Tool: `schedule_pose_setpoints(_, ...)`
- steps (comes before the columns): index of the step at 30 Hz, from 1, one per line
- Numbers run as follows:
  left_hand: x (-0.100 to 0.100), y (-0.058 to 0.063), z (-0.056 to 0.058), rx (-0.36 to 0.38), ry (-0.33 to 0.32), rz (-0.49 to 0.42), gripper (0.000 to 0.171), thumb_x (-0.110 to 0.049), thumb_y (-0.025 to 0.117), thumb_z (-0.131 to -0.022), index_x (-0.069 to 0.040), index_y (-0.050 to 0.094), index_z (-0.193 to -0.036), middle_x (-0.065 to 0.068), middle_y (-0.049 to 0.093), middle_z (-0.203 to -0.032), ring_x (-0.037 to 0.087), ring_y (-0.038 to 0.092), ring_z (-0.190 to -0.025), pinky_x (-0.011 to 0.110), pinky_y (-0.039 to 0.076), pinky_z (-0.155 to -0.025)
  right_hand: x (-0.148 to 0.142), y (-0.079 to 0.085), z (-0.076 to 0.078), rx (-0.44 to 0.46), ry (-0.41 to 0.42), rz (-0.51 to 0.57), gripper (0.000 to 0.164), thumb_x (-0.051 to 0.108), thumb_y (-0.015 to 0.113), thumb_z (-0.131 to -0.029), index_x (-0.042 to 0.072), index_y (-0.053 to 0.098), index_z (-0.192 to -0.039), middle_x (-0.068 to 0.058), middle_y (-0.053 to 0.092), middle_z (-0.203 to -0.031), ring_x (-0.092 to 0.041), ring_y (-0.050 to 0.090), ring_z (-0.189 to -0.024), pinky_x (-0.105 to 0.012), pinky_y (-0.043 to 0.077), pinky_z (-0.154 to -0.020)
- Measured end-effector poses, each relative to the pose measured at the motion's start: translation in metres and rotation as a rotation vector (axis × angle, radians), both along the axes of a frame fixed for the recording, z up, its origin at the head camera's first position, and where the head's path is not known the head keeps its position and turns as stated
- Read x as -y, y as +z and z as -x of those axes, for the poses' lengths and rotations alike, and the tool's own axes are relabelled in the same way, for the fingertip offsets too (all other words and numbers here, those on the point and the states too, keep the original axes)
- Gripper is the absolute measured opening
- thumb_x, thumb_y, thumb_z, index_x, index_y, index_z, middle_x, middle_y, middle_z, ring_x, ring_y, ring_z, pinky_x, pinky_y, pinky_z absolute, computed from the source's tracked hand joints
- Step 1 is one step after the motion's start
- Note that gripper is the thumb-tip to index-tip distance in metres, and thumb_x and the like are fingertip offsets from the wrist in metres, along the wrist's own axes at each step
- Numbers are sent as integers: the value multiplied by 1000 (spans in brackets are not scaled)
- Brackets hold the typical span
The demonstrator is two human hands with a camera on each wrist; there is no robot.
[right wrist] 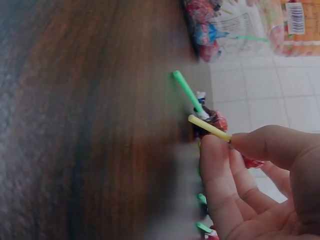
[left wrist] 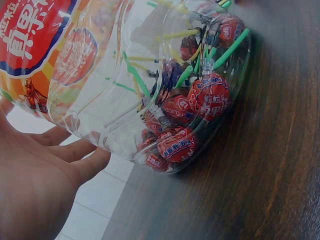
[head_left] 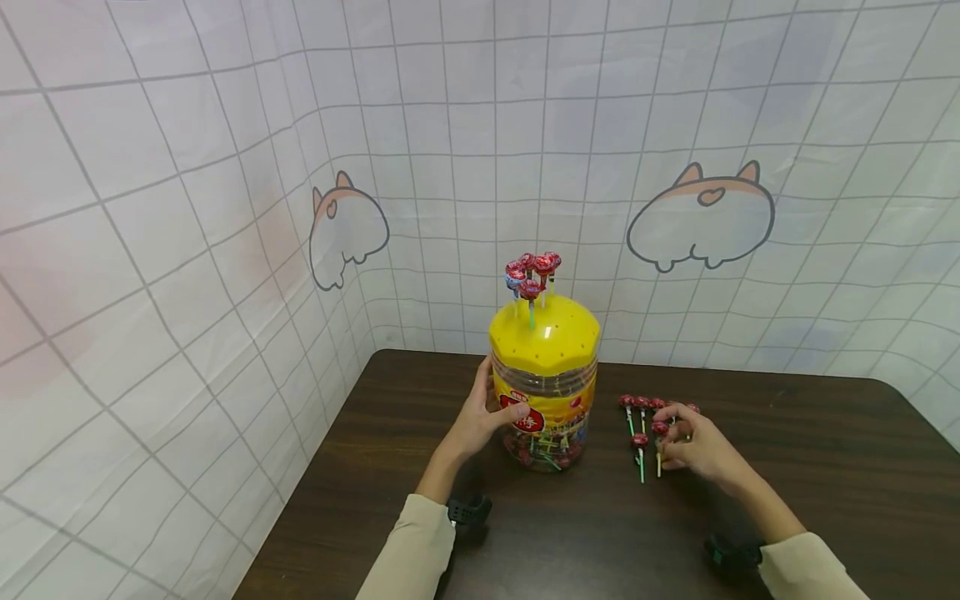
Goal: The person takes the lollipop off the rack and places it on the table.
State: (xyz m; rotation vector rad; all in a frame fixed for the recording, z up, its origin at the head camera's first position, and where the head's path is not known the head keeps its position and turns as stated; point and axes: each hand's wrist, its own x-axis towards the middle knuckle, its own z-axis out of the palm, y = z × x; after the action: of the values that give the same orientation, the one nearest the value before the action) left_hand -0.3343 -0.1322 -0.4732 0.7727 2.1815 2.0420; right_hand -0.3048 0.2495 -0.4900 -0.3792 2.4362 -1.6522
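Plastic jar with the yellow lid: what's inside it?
Wrapped lollipops, mostly red, with green and yellow sticks, in the lower part of the jar; the printed label covers some contents.

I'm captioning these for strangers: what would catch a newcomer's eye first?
First comes the jar on the table, its bright yellow lid topped with upright lollipops and its side held by the left hand. Next, right of the jar, the right hand pinches a lollipop by its yellow stick.
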Motion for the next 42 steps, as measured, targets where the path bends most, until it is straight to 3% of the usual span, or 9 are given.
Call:
schedule_pose_setpoints(7,0,1,-1,0,-3,0,92,-49,74,-90,-45,13,-159,11,38,-149,32,52,-133,49,52,-105,1,-5,1,45,7,-51,39,-6,61,-96,-5,46,-132,-14,57,-91,-24,69,-84,-39,63,-71)
schedule_pose_setpoints(13,0,1,0,-3,-4,-9,92,-48,75,-91,-44,14,-159,11,39,-149,32,53,-132,49,52,-105,1,-5,2,20,-7,-118,39,-3,65,-95,-3,50,-131,-16,62,-91,-25,69,-82,-38,60,-67)
schedule_pose_setpoints(26,-1,0,0,-17,0,-5,94,-51,75,-89,-48,12,-158,10,39,-149,31,53,-131,50,52,-105,-1,-7,2,-29,-9,-257,37,5,72,-94,-1,57,-127,-11,61,-85,-17,54,-68,-31,50,-57)
schedule_pose_setpoints(42,0,2,-1,-10,1,4,91,-49,74,-91,-47,12,-158,10,37,-150,33,51,-134,50,51,-107,-2,-7,1,-32,15,-257,36,6,70,-95,-2,57,-127,-10,61,-85,-14,51,-64,-29,47,-55)
